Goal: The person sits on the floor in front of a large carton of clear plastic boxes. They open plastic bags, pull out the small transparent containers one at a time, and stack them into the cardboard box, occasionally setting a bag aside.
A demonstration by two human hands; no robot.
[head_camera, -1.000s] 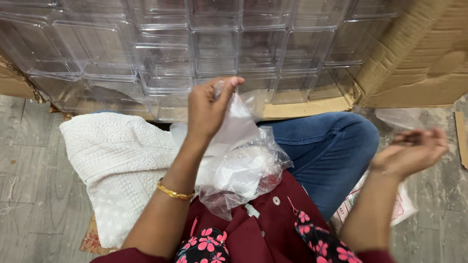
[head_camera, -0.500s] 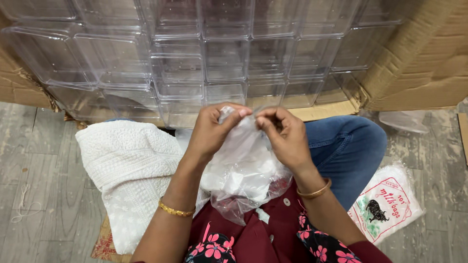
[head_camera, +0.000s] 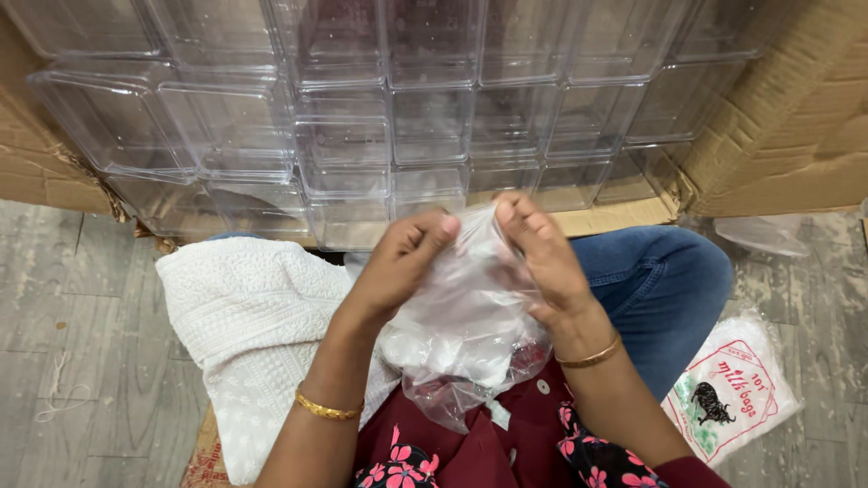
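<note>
A crumpled clear plastic bag (head_camera: 466, 334) is gripped at its upper edge by both hands. The left hand (head_camera: 404, 262) is closed on the film, with the thumb pressed over the curled fingers; the right hand (head_camera: 540, 256) is likewise closed, its fingertips pinching the same edge just beside the left thumb. The two hands are nearly touching at the top of the bag. The bag is held over the lap, hanging between the forearms, and whitish contents are seen inside it, though their kind cannot be told through the creased film. A gold bangle (head_camera: 327, 408) is worn on the left wrist and a second gold bangle (head_camera: 589, 356) on the right wrist.

Below the bag, a dark red garment (head_camera: 493, 443) with a pink floral print at its cuffs is visible. A white textured cloth (head_camera: 249, 330) is spread over the left knee, and a blue denim-clad leg (head_camera: 665, 289) is folded out to the right. Directly in front of the hands, stacked clear plastic containers (head_camera: 389, 117) are packed in rows inside an open cardboard box (head_camera: 787, 136). On the grey wooden floor (head_camera: 63, 361) to the right, a flat packet of printed plastic bags (head_camera: 732, 389) lies near the knee, and a loose clear plastic sheet (head_camera: 768, 233) lies beside the box.
</note>
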